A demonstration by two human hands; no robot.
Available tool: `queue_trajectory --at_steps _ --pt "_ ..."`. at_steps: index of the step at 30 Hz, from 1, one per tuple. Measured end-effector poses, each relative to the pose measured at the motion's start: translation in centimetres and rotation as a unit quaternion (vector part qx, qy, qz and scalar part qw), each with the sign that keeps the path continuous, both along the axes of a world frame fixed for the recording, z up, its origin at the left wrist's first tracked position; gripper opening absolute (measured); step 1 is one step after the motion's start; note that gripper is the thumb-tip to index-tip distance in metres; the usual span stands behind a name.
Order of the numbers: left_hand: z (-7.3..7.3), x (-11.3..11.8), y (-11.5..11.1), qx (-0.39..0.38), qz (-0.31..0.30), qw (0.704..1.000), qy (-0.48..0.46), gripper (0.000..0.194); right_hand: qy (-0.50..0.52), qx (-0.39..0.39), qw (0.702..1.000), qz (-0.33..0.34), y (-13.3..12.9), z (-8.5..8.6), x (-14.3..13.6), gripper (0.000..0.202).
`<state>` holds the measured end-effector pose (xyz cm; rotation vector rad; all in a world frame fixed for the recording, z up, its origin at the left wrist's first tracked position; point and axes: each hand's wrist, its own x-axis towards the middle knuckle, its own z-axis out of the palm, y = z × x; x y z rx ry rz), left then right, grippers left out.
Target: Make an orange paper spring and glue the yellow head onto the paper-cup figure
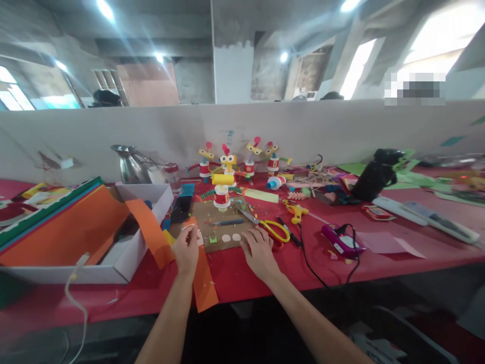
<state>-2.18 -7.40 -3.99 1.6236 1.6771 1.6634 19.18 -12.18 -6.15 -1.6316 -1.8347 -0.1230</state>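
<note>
My left hand is closed in a pinch above the orange paper strip; a small whitish piece shows by its fingers, too small to name. My right hand rests with fingers spread at the right edge of the brown cardboard. Two white paper discs and a green scrap lie between the hands. Beyond my right hand are yellow-handled scissors. A blue pen-like tool lies across the cardboard, and a red-and-white cup figure stands at its back edge.
At left is a white box with coloured sheets. Several similar figures stand behind. A metal jug, phone, yellow glue gun, black marker and purple device with a cable surround the work area.
</note>
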Motion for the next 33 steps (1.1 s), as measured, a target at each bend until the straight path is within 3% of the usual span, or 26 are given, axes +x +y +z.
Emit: queue_trajectory --at_steps 9,25,33 --pt "-0.21 -0.05 0.33 0.001 0.044 0.999 -0.011 0.024 0.018 0.012 1.000 0.020 -0.18 -0.04 0.18 0.024" --pt "-0.02 -0.02 0.18 -0.006 0.054 0.998 -0.023 0.024 0.050 0.029 0.998 0.027 0.20 -0.52 0.53 0.021" --pt "-0.62 -0.27 0.52 -0.007 0.058 0.998 -0.038 0.022 0.070 0.029 0.997 0.029 0.21 -0.27 0.61 0.020"
